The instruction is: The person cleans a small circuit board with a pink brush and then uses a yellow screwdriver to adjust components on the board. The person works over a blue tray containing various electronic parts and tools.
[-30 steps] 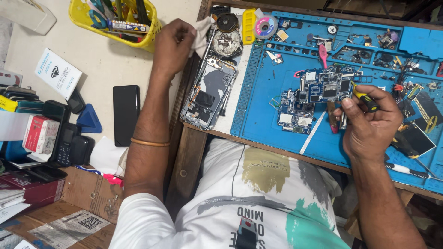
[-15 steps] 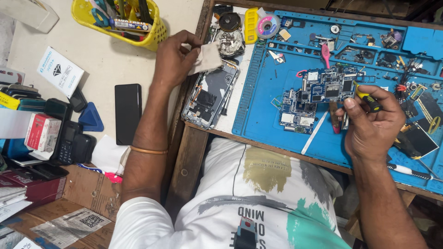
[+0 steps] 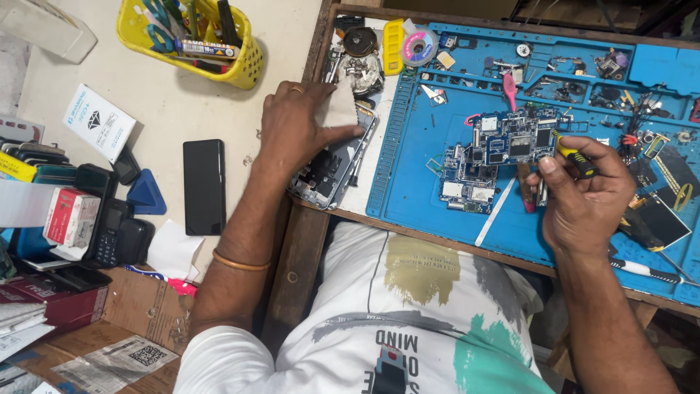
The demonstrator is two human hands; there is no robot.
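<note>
An opened phone body [image 3: 329, 166] lies at the left edge of the wooden counter [image 3: 299, 248], just beside the blue work mat [image 3: 437, 197]. The left hand [image 3: 295, 131] rests on its upper end, its grip pinched shut on a small pale cloth [image 3: 340, 108] pressed against the phone. On the mat, two blue circuit boards [image 3: 496, 157] lie together. The right hand [image 3: 583, 193] hovers at their right edge, its grip closed around a yellow-and-black handled tool [image 3: 574, 155] whose tip points at the boards. A yellow basket [image 3: 248, 69] of tools stands on the pale surface to the left, and a black phone [image 3: 203, 186] lies face down below it.
</note>
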